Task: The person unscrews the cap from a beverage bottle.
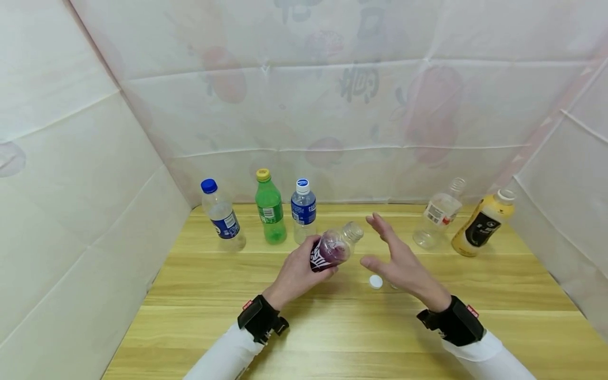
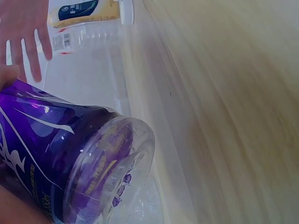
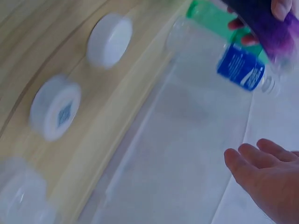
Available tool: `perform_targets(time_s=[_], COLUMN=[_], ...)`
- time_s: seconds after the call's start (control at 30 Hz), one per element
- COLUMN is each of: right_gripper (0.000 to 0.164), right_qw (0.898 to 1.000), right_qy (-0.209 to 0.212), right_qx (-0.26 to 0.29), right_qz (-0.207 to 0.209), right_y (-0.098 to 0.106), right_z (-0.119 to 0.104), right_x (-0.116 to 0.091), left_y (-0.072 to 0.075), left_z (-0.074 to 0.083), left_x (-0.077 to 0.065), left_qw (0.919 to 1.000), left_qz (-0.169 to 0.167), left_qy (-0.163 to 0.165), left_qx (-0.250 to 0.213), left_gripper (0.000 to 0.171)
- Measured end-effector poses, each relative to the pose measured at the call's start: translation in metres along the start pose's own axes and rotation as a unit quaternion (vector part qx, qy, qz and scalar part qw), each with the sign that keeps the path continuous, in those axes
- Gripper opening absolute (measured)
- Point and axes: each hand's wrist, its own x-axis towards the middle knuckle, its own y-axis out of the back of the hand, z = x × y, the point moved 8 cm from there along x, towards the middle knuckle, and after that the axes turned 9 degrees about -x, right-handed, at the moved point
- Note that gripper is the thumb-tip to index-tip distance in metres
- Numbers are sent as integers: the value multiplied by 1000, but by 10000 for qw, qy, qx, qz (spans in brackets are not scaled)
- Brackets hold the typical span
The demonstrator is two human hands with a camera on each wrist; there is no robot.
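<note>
My left hand (image 1: 298,272) grips a clear plastic bottle with a purple label (image 1: 331,249), which leans with its uncapped mouth toward the right. In the left wrist view the bottle's clear base (image 2: 119,172) faces the camera. To the right of the mouth, my right hand (image 1: 407,264) is held with fingers extended and thumb apart, holding nothing. A white bottle cap (image 1: 376,282) lies on the table near that hand. The right wrist view shows two caps, one plain white cap (image 3: 110,40) and one cap with a printed square code (image 3: 55,108).
Along the back left stand a blue-capped bottle (image 1: 223,217), a green bottle (image 1: 269,208) with a yellow cap, and a blue-labelled bottle (image 1: 303,208). At the back right are an uncapped clear bottle (image 1: 437,214) and a yellow bottle (image 1: 482,224). White sheeting (image 1: 294,116) surrounds the wooden table (image 1: 199,301).
</note>
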Motion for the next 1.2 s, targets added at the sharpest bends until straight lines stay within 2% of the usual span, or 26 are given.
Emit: perform_targets(time_s=[0.2, 0.37, 0.53, 0.7, 0.87, 1.03, 1.2], right_gripper=[113, 116, 101, 79, 74, 73, 70], right_qw=[9987, 9968, 9933, 9937, 9936, 9944, 9947], right_qy=[1, -238, -499, -356, -268, -180, 2], right_qx=[497, 727, 1027, 1053, 1076, 1008, 863], right_qz=[-100, -212, -168, 102, 214, 252, 560], right_y=[-18, -30, -39, -39, -38, -35, -18], right_z=[-11, -15, -15, -19, -21, -23, -24], right_x=[10, 14, 15, 15, 14, 14, 14], left_y=[-5, -6, -8, -9, -10, -9, -7], left_z=[0, 2, 1, 0, -1, -1, 0], left_x=[1, 0, 0, -1, -2, -3, -3], left_qw=[9999, 9999, 9998, 9996, 9992, 9985, 9991], left_qz=[-92, -145, -202, -258, -299, -415, -402], left_qy=[0, -65, -33, 76, 160, 201, 151], left_qx=[44, 3, -44, -120, -227, -308, -74], left_gripper=[75, 74, 74, 74, 77, 96, 113])
